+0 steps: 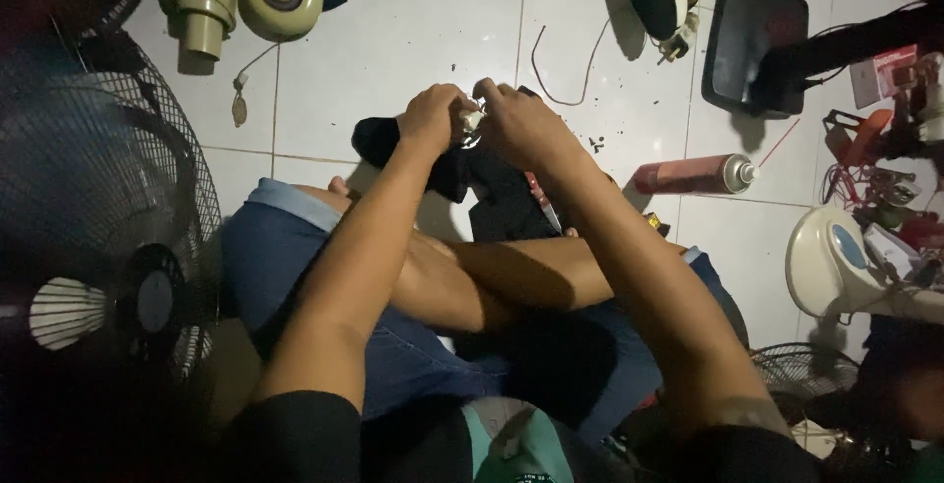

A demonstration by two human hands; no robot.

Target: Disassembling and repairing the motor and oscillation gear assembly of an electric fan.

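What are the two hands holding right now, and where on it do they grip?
Both the left hand and right hand pinch a small pale metallic part between their fingertips, one on each side. A black cloth hangs beneath; what exactly the part is cannot be told.

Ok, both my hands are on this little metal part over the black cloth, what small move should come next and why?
Probably keep the left hand steady and give a slight turn with the right hand. Both pinch the small metal part from opposite sides above the black cloth, so one hand can brace. How it fastens is hidden.
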